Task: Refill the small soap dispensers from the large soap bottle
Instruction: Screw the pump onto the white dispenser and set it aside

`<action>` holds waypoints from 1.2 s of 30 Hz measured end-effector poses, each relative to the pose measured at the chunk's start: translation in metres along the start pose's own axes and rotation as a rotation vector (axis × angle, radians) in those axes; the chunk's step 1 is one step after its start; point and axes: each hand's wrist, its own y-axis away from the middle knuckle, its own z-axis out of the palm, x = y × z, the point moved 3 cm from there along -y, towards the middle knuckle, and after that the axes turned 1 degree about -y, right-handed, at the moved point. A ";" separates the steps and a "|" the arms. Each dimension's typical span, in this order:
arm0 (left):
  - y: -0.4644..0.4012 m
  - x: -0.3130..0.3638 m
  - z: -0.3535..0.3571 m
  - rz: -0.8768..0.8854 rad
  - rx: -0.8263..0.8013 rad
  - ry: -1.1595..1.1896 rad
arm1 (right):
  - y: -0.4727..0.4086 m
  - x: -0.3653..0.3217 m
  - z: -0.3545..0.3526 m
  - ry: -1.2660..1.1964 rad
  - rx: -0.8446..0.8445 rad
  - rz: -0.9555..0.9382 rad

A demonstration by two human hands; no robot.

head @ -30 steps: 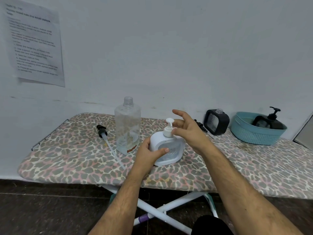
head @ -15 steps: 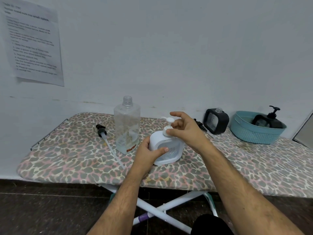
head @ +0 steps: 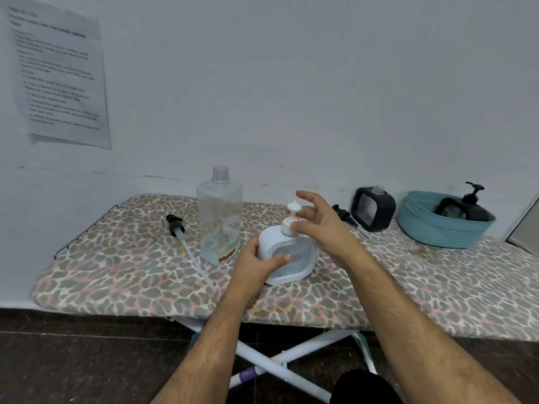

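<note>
A small white soap dispenser (head: 294, 259) with a white pump top (head: 292, 209) stands on the leopard-print ironing board (head: 116, 272). My left hand (head: 253, 265) grips its body from the left, thumb across the clear front window. My right hand (head: 323, 228) hovers at the pump, fingers spread and loose, thumb tip by the pump collar. The large clear soap bottle (head: 219, 217) stands uncapped just left of the dispenser, with little liquid showing at its bottom. Its black pump with a long tube (head: 176, 225) lies on the board further left.
A black dispenser without a pump (head: 374, 208) stands at the back right, a loose black pump (head: 344, 214) beside it. A teal basket (head: 437, 231) at the far right holds another black dispenser (head: 466, 207). A printed sheet (head: 58, 74) hangs on the wall.
Half a second ago my right fingers pinched the pump collar; now they have let go and spread apart beside it. My left hand has kept its grip on the dispenser body.
</note>
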 end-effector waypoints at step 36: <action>0.001 0.001 0.000 0.011 -0.017 -0.007 | 0.000 -0.007 0.000 0.048 -0.097 -0.022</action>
